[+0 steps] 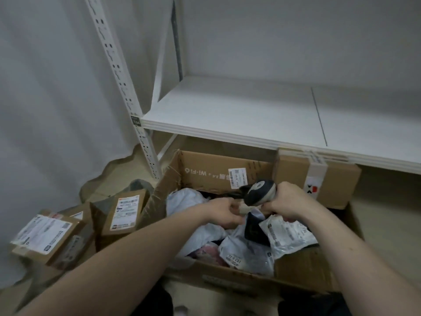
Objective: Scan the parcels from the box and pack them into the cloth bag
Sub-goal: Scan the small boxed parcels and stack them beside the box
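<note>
A white shelf [239,115] stood beyond the hands. The right hand [288,200] gripped the scanner [258,192]; the left hand [224,213] pinched its base above the box [227,172] of parcels [287,233]. A loose pinch risked dropping it.

Shelf [239,110]: white board, lying bare above the floor, its front edge running across the view.
Post [118,71]: white slotted metal upright, leaning across the frame at the shelf's left corner, wearing a small dark tag.
Wall [45,87]: plain grey, standing behind the post.
Floor [118,169]: beige, showing below the wall.
</note>
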